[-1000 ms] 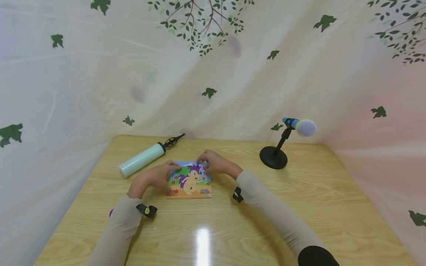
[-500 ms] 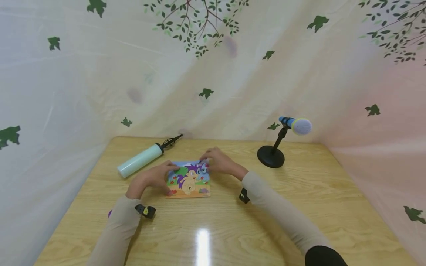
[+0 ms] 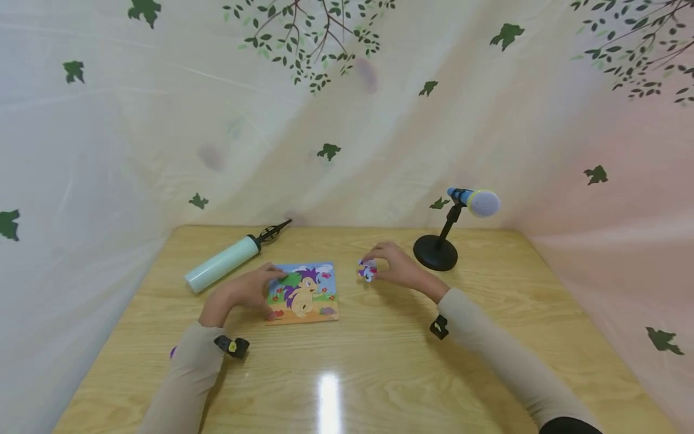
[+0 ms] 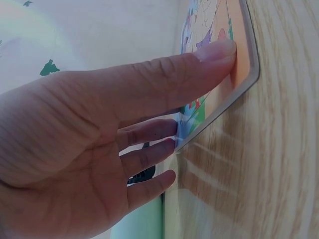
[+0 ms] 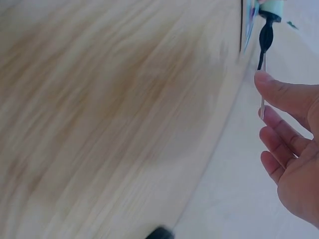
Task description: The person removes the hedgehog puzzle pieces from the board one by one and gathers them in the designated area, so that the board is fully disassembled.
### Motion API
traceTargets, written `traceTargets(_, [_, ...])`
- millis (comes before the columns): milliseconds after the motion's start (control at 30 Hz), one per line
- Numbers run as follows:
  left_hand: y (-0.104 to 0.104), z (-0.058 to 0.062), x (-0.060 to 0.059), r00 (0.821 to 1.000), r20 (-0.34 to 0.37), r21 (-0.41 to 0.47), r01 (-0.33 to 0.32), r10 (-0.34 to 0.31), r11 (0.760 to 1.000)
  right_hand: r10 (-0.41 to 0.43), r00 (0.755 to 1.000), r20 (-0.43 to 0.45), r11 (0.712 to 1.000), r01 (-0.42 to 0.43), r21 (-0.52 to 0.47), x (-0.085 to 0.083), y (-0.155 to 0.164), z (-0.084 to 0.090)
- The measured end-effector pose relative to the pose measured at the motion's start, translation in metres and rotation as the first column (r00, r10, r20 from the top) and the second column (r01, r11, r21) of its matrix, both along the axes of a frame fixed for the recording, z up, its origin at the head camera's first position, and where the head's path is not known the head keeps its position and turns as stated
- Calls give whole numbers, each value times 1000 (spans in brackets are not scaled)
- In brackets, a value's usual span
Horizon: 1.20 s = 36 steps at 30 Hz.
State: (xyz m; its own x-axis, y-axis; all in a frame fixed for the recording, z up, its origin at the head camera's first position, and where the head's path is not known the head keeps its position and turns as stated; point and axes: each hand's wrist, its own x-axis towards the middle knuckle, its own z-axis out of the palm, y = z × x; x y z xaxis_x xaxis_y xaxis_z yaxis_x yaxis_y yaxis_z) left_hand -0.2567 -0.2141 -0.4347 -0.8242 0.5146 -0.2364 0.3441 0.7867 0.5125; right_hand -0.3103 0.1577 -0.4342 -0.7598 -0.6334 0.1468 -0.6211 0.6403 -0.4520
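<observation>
A flat picture-puzzle board (image 3: 302, 295) with a cartoon hedgehog lies on the table (image 3: 347, 349). My left hand (image 3: 244, 293) rests on its left side, the thumb on the orange lower corner and the fingers at the upper corner. In the left wrist view that thumb (image 4: 209, 52) lies straight across the picture, the other fingers loosely extended by the edge. To the right of the board my right hand (image 3: 402, 265) pinches a small puzzle piece (image 3: 368, 274) with a purple and blue figure. The right wrist view shows the piece edge-on, thin, between thumb and index finger.
A pale green hand pump (image 3: 222, 265) with a black nozzle lies behind the board on the left. At the back right stands a blue toy microphone (image 3: 477, 202) on a black stand (image 3: 435, 252). Something purple (image 3: 173, 351) peeks out behind the left sleeve. A patterned cloth hangs behind.
My right hand has moved off the board's upper right corner to the right, carrying the small puzzle piece. The left hand stays on the board. The head view has shifted slightly.
</observation>
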Motion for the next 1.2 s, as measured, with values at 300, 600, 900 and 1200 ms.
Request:
traceTargets(300, [-1,0,-1,1000,19,-1,-14,14,1000,-56,998,-2,998,56,-25,7,53,-2])
traceTargets(600, [-2,-1,-2,999,35,11,-26,26,1000,-68,998,-1,997,68,38,11,90,-10])
traceTargets(900, [-3,-2,-3,1000,20,14,-18,17,1000,-49,999,6,999,49,15,12,109,-18])
traceTargets(1200, [-4,-1,-3,999,40,17,-21,21,1000,-50,999,-8,998,50,30,11,114,-20])
